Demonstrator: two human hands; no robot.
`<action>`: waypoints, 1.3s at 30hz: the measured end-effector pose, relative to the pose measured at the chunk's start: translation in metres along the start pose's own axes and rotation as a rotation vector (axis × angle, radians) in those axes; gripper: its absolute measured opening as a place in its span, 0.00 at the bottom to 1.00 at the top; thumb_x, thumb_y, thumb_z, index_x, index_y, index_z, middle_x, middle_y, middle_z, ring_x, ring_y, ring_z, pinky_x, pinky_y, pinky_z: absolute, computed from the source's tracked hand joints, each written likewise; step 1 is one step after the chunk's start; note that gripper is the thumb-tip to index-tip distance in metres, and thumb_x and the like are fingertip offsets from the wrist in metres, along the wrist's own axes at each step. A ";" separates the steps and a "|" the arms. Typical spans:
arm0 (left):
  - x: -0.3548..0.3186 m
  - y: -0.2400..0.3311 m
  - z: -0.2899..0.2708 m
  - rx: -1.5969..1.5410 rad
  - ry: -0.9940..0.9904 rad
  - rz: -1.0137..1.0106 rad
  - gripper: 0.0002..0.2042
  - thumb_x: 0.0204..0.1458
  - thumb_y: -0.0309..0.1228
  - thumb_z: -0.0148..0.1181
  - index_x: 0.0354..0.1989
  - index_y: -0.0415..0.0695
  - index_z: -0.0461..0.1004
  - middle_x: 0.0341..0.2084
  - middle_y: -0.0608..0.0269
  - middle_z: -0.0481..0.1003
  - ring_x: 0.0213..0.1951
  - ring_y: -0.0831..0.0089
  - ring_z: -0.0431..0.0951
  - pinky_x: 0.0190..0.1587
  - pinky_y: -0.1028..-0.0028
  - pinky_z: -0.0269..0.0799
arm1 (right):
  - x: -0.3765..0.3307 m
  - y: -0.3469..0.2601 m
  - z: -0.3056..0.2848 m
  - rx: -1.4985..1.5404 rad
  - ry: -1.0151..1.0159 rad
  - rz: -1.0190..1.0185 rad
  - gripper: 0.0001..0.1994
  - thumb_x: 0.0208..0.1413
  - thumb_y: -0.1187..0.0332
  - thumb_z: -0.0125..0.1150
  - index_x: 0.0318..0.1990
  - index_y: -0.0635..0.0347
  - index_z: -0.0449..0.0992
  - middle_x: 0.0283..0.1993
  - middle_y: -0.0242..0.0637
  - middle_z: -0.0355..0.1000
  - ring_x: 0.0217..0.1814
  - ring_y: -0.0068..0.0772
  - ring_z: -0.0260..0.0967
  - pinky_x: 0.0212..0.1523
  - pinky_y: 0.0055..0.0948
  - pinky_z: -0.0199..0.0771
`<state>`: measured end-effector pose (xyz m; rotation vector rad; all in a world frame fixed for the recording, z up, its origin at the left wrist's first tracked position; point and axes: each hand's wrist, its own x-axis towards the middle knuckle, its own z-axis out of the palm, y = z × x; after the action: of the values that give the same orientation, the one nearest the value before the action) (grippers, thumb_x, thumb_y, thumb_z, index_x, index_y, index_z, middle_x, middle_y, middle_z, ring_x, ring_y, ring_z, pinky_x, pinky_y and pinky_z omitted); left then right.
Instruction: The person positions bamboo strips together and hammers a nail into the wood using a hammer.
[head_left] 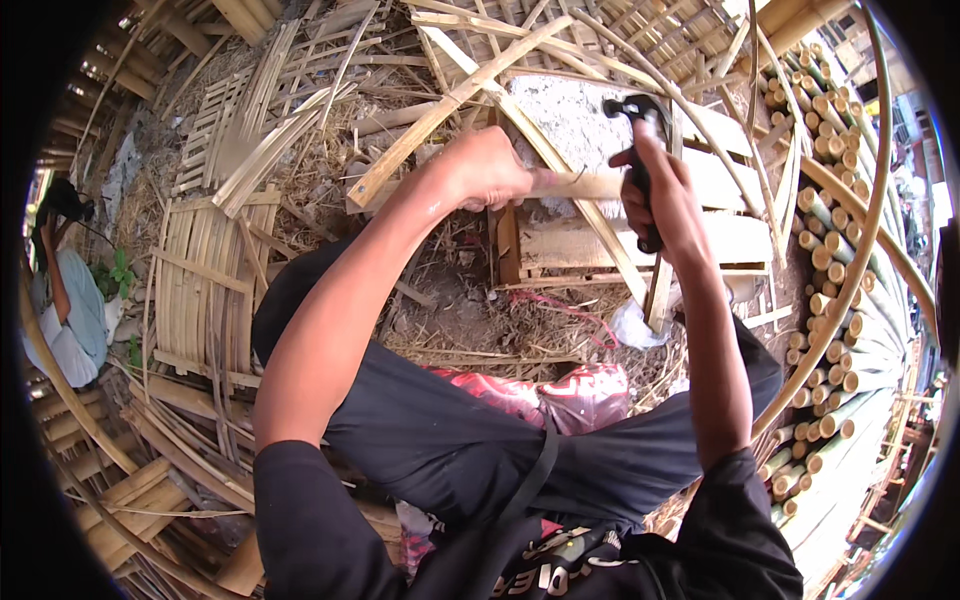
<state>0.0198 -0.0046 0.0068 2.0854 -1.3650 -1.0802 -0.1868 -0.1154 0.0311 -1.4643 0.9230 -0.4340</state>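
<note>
My left hand (490,172) is closed round one end of a short, pale round stick (585,186), which looks like wood or bamboo. The stick reaches right, its far end beside my right hand (662,200). In that hand is a claw hammer (638,104), its dark head raised beyond my fingers and its black grip showing below them. Under both hands stands a low wooden crate-like block (600,243) with a worn whitish top (570,115). Crossed bamboo strips (460,105) lie over it. Whether hammer and stick touch, I cannot tell.
Stacked bamboo poles (835,270) fill the right side, cut ends facing inward. Slatted bamboo panels (215,275) and loose strips lie on the left. A clear plastic bag (638,325) rests by the block. Another person (65,300) is at the far left.
</note>
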 end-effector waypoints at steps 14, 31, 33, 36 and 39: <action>-0.012 0.015 -0.007 0.044 -0.081 -0.108 0.30 0.60 0.52 0.61 0.18 0.35 0.79 0.12 0.58 0.75 0.10 0.75 0.68 0.14 0.73 0.63 | -0.044 -0.054 0.008 -0.368 -0.063 0.170 0.28 0.68 0.38 0.43 0.34 0.57 0.69 0.15 0.25 0.56 0.11 0.16 0.50 0.10 0.22 0.51; -0.006 0.009 -0.006 0.022 -0.052 -0.100 0.26 0.58 0.52 0.63 0.19 0.38 0.78 0.16 0.57 0.76 0.17 0.75 0.74 0.19 0.74 0.69 | -0.049 -0.046 0.014 -0.138 -0.023 0.064 0.27 0.70 0.40 0.39 0.29 0.54 0.66 0.14 0.25 0.55 0.10 0.17 0.49 0.10 0.23 0.49; 0.001 0.015 -0.006 0.019 -0.079 -0.067 0.26 0.58 0.51 0.63 0.20 0.38 0.78 0.16 0.57 0.77 0.17 0.75 0.75 0.20 0.73 0.70 | -0.046 -0.029 -0.003 0.030 -0.054 -0.045 0.27 0.70 0.41 0.39 0.32 0.56 0.69 0.14 0.26 0.55 0.10 0.17 0.48 0.09 0.22 0.49; -0.003 0.010 -0.007 -0.049 -0.056 -0.077 0.25 0.58 0.50 0.63 0.20 0.38 0.79 0.15 0.58 0.76 0.16 0.74 0.74 0.20 0.73 0.70 | -0.042 -0.047 0.015 -0.162 -0.012 0.197 0.28 0.70 0.39 0.39 0.29 0.54 0.66 0.13 0.24 0.55 0.09 0.17 0.48 0.09 0.22 0.48; -0.014 0.015 -0.014 -0.012 -0.071 -0.064 0.24 0.58 0.49 0.62 0.23 0.37 0.80 0.16 0.58 0.77 0.16 0.73 0.74 0.23 0.72 0.73 | -0.045 -0.044 -0.003 0.085 -0.012 -0.104 0.28 0.69 0.38 0.38 0.31 0.53 0.67 0.14 0.24 0.56 0.09 0.17 0.49 0.08 0.21 0.47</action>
<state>0.0198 0.0005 0.0308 2.1137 -1.3287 -1.1959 -0.2040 -0.0883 0.0855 -1.4396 0.8113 -0.5341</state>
